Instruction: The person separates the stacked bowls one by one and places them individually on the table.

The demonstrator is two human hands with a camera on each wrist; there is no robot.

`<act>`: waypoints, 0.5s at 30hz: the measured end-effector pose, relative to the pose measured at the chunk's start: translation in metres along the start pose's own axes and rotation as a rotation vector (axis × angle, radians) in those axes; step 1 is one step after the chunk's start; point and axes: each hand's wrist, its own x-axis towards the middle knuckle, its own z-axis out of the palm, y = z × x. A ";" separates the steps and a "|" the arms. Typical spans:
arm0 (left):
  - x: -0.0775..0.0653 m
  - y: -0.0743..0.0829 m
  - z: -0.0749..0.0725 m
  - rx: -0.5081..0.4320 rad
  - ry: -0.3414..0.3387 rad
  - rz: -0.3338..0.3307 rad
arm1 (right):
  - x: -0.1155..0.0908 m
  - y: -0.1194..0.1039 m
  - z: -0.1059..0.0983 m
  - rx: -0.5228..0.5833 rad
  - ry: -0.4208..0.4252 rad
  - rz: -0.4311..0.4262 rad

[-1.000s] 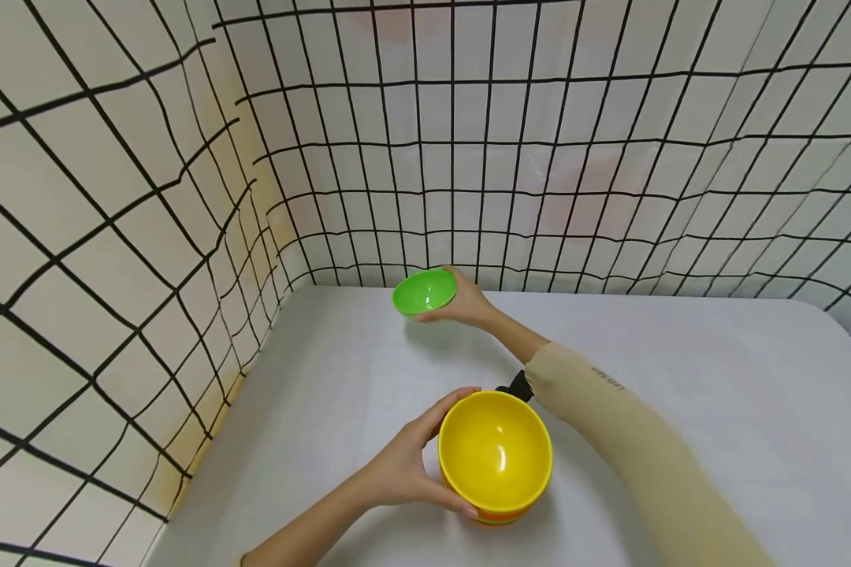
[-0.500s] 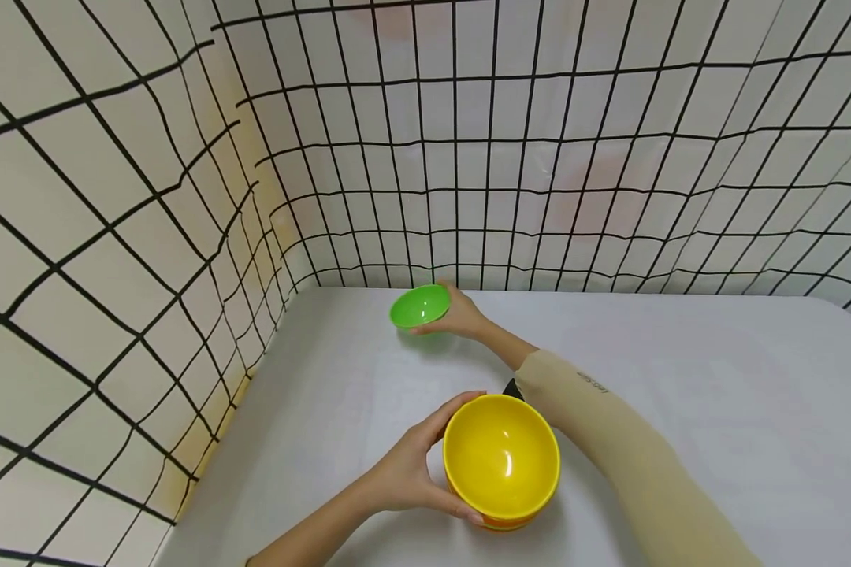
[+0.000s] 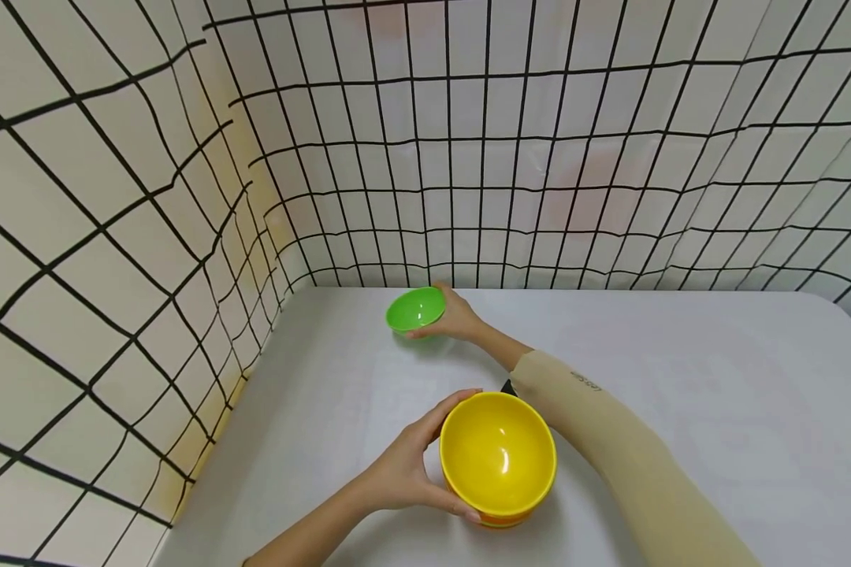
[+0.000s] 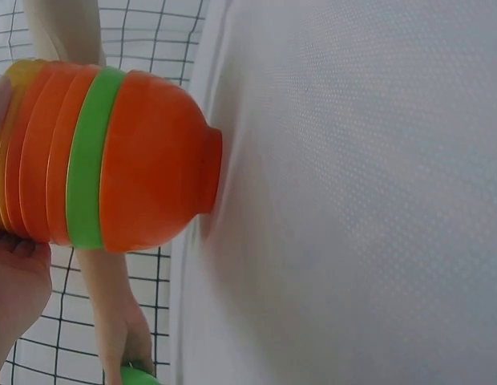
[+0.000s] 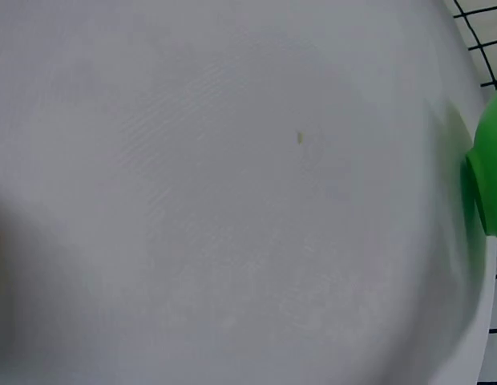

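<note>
Right hand pinches the green bowl, lower than a second ago and seemingly almost resting on the table, well beyond the bowl stack the left hand grips

Premises appear to be a lab-type booth; the building around it cannot be determined. Evidence: a white table with a finely textured surface. Behind the table rises white back sheeting ruled with a black grid. Left of the table, matching side sheeting meets it at a corner, its lines wavy.
</note>
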 end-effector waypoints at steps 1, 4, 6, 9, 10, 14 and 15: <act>0.000 0.000 0.000 0.001 -0.001 -0.001 | 0.000 0.001 0.000 -0.004 0.003 -0.006; 0.001 0.000 0.000 -0.007 -0.003 0.001 | -0.002 0.002 -0.001 -0.018 0.007 -0.032; 0.002 0.001 0.000 -0.013 -0.006 0.005 | -0.003 0.002 -0.002 -0.028 0.008 -0.048; 0.002 0.001 0.000 -0.021 -0.011 0.009 | -0.006 0.005 -0.003 -0.035 0.001 -0.063; 0.002 0.001 0.000 -0.020 -0.013 0.014 | -0.007 0.005 -0.003 -0.032 -0.002 -0.065; 0.001 0.007 -0.001 -0.022 -0.017 0.036 | -0.009 0.011 -0.003 -0.061 -0.034 -0.076; 0.001 0.011 -0.002 -0.027 -0.018 0.039 | -0.010 0.013 -0.003 -0.072 -0.044 -0.087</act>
